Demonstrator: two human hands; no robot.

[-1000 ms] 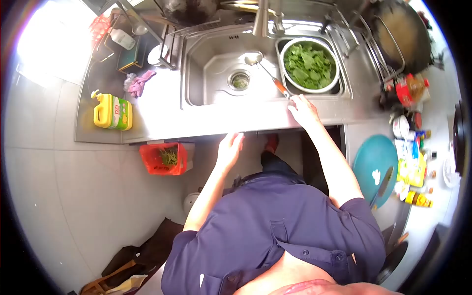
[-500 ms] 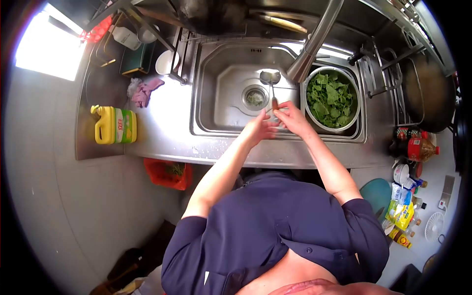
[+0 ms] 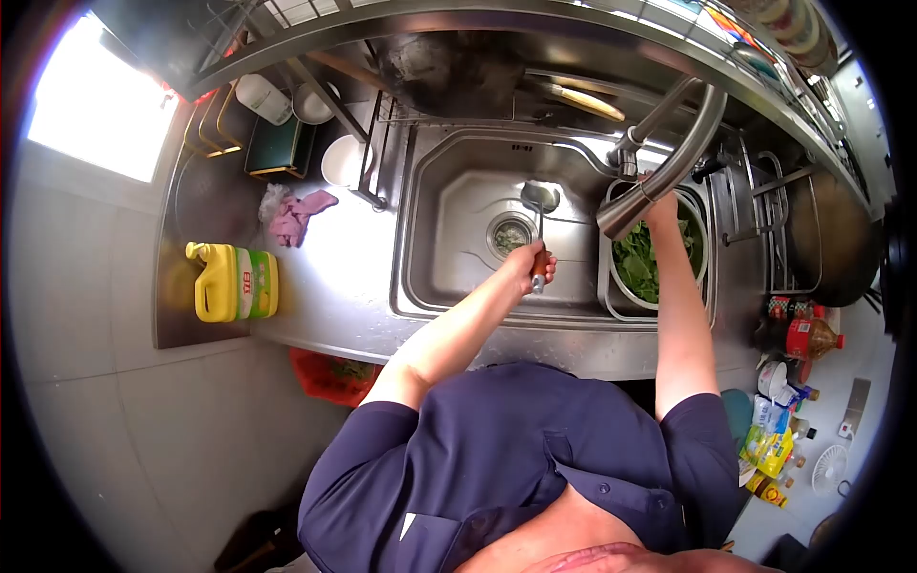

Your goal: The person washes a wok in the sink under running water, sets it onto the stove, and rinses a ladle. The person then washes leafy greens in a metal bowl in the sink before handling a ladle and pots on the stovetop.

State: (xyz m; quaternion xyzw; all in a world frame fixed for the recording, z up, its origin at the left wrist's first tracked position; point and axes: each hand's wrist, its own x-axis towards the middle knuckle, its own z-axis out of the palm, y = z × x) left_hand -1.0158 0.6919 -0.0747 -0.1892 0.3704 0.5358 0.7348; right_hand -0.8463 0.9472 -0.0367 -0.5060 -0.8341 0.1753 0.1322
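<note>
From afar I see my left hand [image 3: 527,264] gripping the ladle [image 3: 541,273] by its handle, seemingly to hold its bowl above the sink [image 3: 439,234], while for my right hand [image 3: 661,209], partly behind the faucet [image 3: 628,217], I cannot tell the fingers' state.

Looks from the wearer's head, forward and steeply down onto the sink [image 3: 449,191]. Sits close enough to fill the near side of the sink with the wearer's shirt [image 3: 516,449]. Spreads very wide, dark at both borders, from the yellow jug [image 3: 215,285] left of the sink to the red-labelled bottle [image 3: 810,337] right of it, with the steel shelf [image 3: 334,40] beyond it.
</note>
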